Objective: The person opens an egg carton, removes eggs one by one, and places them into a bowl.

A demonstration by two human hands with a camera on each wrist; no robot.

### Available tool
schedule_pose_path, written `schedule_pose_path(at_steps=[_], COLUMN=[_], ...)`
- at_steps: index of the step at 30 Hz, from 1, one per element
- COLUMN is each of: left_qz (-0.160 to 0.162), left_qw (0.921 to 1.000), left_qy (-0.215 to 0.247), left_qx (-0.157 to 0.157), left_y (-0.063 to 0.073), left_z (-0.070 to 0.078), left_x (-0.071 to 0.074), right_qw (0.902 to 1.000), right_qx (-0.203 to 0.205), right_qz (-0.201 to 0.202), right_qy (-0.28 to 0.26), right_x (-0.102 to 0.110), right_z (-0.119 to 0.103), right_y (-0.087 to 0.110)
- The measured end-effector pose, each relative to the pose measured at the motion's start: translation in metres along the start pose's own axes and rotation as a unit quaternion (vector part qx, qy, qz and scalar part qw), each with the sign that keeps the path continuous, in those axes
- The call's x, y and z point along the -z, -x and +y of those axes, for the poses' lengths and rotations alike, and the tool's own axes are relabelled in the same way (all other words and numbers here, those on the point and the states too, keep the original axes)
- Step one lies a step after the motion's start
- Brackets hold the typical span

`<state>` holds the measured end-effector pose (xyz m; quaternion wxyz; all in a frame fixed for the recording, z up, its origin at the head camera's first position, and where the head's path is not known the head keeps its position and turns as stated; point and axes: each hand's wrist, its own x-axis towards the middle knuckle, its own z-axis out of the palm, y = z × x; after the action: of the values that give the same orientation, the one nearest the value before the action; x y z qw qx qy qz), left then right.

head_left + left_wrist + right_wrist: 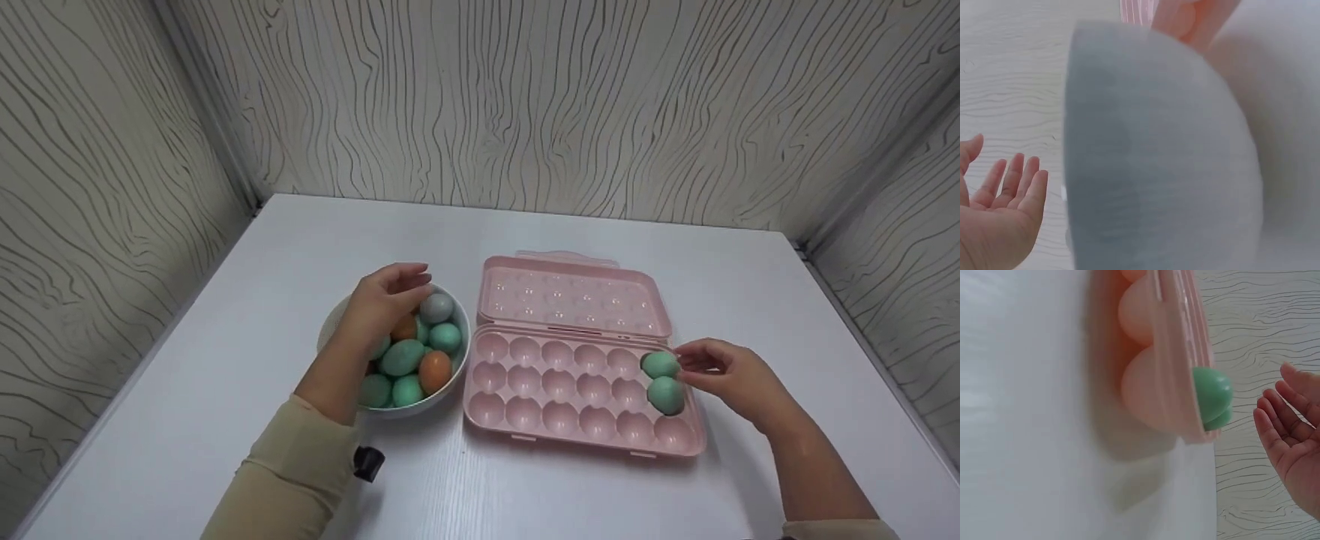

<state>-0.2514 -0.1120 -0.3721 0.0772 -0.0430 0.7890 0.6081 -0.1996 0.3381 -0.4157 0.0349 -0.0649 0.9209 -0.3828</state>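
My left hand hovers over the white bowl with its fingers loosely bent and nothing in them. The bowl holds several green eggs, orange-brown eggs and a grey egg close to my thumb. Beside it lies an opened pink egg box. Two green eggs sit in the box's right-hand column, in the back and middle hollows. At the box's right edge, my right hand is next to these eggs; the right wrist view shows the relaxed, empty hand apart from them.
The box lid lies folded back behind the egg hollows. Wood-patterned panels enclose the white table at the back and both sides. A small black object is by the left cuff.
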Motion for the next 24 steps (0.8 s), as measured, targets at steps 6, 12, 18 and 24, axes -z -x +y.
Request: schedule_pose_path(at_steps=[6,12,18,24], left_qz=[-0.008,-0.019,-0.023,-0.026], left_qw=[0.9998,0.9994,0.9991,0.9986], left_qy=[0.013,0.015,0.018,0.018], left_qx=[-0.011,-0.025,-0.032,-0.042], left_y=[0.006,0.013,0.017,0.018], left_z=[-0.002,-0.002,-0.003,-0.007], left_x=[-0.005,-0.008,-0.009,-0.008], right_qw=[0.9991,0.9986,0.9984,0.9935], right_qx=[-0.027,-0.027,-0.009,0.012], right_qz=[-0.017,-0.032,-0.031,-0.026], right_qy=[0.028,0.031,0.046,0.110], right_x=[-0.004,-0.011,-0.017,-0.025], right_z=[0.018,0.019,0.018,0.017], right_y=[0.004,0.005,0.005,0.005])
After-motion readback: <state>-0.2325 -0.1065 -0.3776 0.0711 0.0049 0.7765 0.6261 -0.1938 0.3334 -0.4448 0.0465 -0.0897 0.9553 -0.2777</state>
